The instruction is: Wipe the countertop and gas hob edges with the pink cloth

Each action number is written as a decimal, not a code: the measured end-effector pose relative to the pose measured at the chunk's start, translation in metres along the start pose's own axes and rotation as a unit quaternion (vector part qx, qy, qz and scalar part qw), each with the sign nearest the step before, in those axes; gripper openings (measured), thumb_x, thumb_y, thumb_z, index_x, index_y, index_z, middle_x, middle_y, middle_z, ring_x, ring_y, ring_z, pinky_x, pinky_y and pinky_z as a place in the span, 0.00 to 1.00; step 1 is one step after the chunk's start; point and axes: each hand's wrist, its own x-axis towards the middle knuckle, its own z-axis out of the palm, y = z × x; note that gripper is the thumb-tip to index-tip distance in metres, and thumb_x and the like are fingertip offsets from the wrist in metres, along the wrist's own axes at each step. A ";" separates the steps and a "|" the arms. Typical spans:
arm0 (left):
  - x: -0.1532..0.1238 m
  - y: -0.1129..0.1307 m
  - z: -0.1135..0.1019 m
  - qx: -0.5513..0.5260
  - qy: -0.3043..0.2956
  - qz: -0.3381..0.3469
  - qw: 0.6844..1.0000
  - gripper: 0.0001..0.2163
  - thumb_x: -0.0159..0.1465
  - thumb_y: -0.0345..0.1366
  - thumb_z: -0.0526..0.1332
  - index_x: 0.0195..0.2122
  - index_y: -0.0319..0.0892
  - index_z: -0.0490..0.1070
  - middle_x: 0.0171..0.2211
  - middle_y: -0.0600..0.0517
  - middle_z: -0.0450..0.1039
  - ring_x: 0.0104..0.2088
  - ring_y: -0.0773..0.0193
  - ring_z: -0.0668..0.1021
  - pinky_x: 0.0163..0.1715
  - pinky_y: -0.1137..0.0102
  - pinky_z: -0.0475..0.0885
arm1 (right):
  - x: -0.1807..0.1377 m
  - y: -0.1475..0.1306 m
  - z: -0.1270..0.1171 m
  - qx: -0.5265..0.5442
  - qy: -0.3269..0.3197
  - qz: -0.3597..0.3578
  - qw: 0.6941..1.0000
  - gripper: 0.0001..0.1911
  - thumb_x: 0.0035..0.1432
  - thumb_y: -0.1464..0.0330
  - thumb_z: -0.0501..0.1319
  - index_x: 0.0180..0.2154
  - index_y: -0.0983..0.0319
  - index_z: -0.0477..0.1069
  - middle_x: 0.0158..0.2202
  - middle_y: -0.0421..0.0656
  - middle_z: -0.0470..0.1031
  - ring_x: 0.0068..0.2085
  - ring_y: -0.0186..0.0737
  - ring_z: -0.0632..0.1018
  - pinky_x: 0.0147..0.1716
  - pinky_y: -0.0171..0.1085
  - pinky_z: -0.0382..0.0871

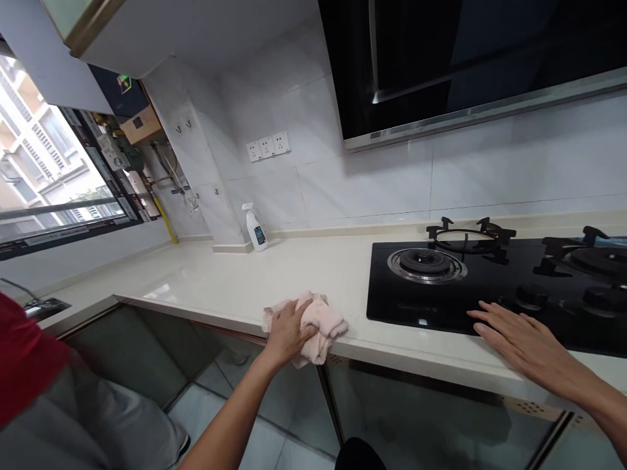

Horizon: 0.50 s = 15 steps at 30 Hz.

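My left hand (288,331) presses down on a pale pink cloth (326,318) at the front edge of the white countertop (206,277). Its fingers are bent into the bunched fabric, and part of the cloth hangs over the edge. Over the front of the black gas hob (392,307), my right hand (519,336) lies palm down with its fingers stretched out and nothing in them. Left of the hob's control knobs (531,296), its fingertips reach onto or just above the glass; contact is hard to make out.
A white spray bottle (255,228) stands against the back wall. One burner's pan support (465,238) sits off its burner (425,262), at the rear. A range hood (470,72) hangs above. At left is a person in a red top (27,359), near the sink (46,307).
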 end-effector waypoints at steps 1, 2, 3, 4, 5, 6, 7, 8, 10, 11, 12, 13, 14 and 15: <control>0.006 0.008 -0.004 0.002 -0.015 -0.012 1.000 0.27 0.69 0.44 0.55 0.69 0.49 0.58 0.66 0.43 0.63 0.65 0.48 0.65 0.62 0.55 0.61 | 0.000 0.000 -0.001 0.002 -0.001 0.000 1.000 0.34 0.66 0.39 0.43 0.63 0.45 0.66 0.70 0.38 0.59 0.71 0.54 0.57 0.68 0.63 0.50; 0.013 0.014 -0.007 0.004 -0.028 -0.023 0.999 0.27 0.70 0.45 0.54 0.70 0.48 0.58 0.66 0.43 0.63 0.65 0.48 0.66 0.62 0.55 0.61 | 0.000 -0.001 -0.001 0.002 0.001 -0.001 1.000 0.34 0.66 0.39 0.43 0.63 0.45 0.66 0.70 0.38 0.59 0.71 0.54 0.57 0.68 0.63 0.50; 0.020 0.020 -0.010 0.005 -0.040 -0.034 0.999 0.27 0.70 0.46 0.53 0.69 0.48 0.58 0.66 0.42 0.63 0.64 0.48 0.66 0.61 0.55 0.61 | 0.000 -0.002 -0.002 0.001 0.004 -0.001 1.000 0.33 0.66 0.39 0.44 0.63 0.45 0.66 0.70 0.38 0.59 0.71 0.54 0.57 0.68 0.63 0.50; 0.028 0.025 -0.012 0.006 -0.049 -0.043 0.998 0.27 0.71 0.47 0.52 0.69 0.47 0.58 0.65 0.42 0.63 0.64 0.47 0.66 0.61 0.55 0.61 | 0.000 -0.003 -0.003 -0.002 0.006 -0.001 1.000 0.34 0.66 0.39 0.44 0.63 0.46 0.66 0.70 0.39 0.60 0.71 0.54 0.57 0.68 0.63 0.50; 0.035 0.030 -0.013 0.009 -0.055 -0.050 0.997 0.27 0.71 0.49 0.52 0.69 0.47 0.59 0.65 0.41 0.63 0.64 0.47 0.66 0.61 0.55 0.61 | 0.000 -0.004 -0.004 -0.005 0.007 -0.001 1.000 0.34 0.66 0.39 0.44 0.63 0.46 0.66 0.70 0.39 0.60 0.71 0.55 0.57 0.68 0.63 0.51; 0.042 0.035 -0.013 0.012 -0.058 -0.056 0.997 0.28 0.71 0.51 0.51 0.69 0.46 0.59 0.65 0.40 0.63 0.65 0.46 0.65 0.61 0.54 0.60 | 0.000 -0.006 -0.004 -0.009 0.005 0.000 1.000 0.34 0.66 0.39 0.45 0.63 0.47 0.66 0.70 0.40 0.60 0.71 0.55 0.57 0.68 0.63 0.51; 0.050 0.039 -0.012 0.015 -0.060 -0.061 0.996 0.29 0.71 0.53 0.50 0.68 0.46 0.59 0.65 0.39 0.63 0.65 0.45 0.65 0.61 0.54 0.60 | 0.000 -0.007 -0.004 -0.014 0.001 0.003 1.000 0.34 0.65 0.39 0.46 0.63 0.47 0.66 0.70 0.40 0.59 0.71 0.56 0.57 0.68 0.63 0.52; 0.058 0.044 -0.010 0.019 -0.061 -0.065 0.996 0.30 0.71 0.55 0.49 0.69 0.45 0.59 0.65 0.38 0.63 0.64 0.44 0.65 0.61 0.54 0.60 | 0.000 -0.010 -0.005 -0.017 -0.004 0.008 1.000 0.35 0.65 0.38 0.46 0.63 0.47 0.66 0.70 0.39 0.59 0.71 0.56 0.56 0.68 0.64 0.52; 0.075 0.054 -0.005 0.025 -0.059 -0.066 0.996 0.32 0.70 0.58 0.46 0.69 0.45 0.59 0.64 0.37 0.64 0.64 0.43 0.66 0.61 0.53 0.60 | 0.000 -0.015 -0.007 -0.024 -0.013 0.017 0.999 0.36 0.63 0.37 0.47 0.63 0.46 0.66 0.70 0.39 0.57 0.71 0.57 0.56 0.68 0.64 0.52; 0.084 0.059 -0.002 0.028 -0.057 -0.064 0.996 0.33 0.70 0.59 0.45 0.69 0.45 0.59 0.63 0.37 0.64 0.63 0.42 0.66 0.61 0.52 0.60 | 0.000 -0.017 -0.008 -0.028 -0.015 0.020 0.999 0.37 0.63 0.37 0.47 0.63 0.47 0.67 0.71 0.39 0.57 0.71 0.57 0.55 0.68 0.64 0.51; 0.094 0.065 0.001 0.030 -0.056 -0.062 0.996 0.33 0.70 0.60 0.44 0.69 0.46 0.59 0.63 0.37 0.65 0.63 0.42 0.67 0.61 0.52 0.60 | 0.000 -0.020 -0.009 -0.031 -0.015 0.022 0.999 0.37 0.63 0.36 0.47 0.63 0.47 0.67 0.71 0.39 0.57 0.71 0.57 0.55 0.68 0.64 0.51; 0.103 0.071 0.004 0.031 -0.055 -0.059 0.996 0.33 0.70 0.61 0.43 0.69 0.46 0.59 0.62 0.37 0.65 0.63 0.42 0.67 0.60 0.52 0.61 | -0.001 -0.023 -0.011 -0.034 -0.013 0.022 0.999 0.38 0.63 0.36 0.46 0.63 0.48 0.68 0.71 0.40 0.57 0.71 0.57 0.55 0.68 0.64 0.51; 0.113 0.078 0.006 0.032 -0.055 -0.056 0.996 0.33 0.70 0.61 0.42 0.69 0.47 0.60 0.62 0.37 0.66 0.62 0.42 0.68 0.60 0.52 0.61 | -0.001 -0.026 -0.012 -0.036 -0.012 0.021 0.999 0.38 0.63 0.36 0.46 0.63 0.49 0.68 0.70 0.41 0.57 0.71 0.57 0.55 0.68 0.64 0.51; 0.122 0.084 0.008 0.034 -0.056 -0.053 0.996 0.33 0.70 0.62 0.42 0.68 0.48 0.60 0.61 0.37 0.66 0.62 0.42 0.68 0.60 0.51 0.61 | -0.001 -0.029 -0.014 -0.038 -0.011 0.021 0.999 0.38 0.63 0.36 0.46 0.63 0.50 0.68 0.70 0.42 0.57 0.71 0.57 0.55 0.68 0.64 0.51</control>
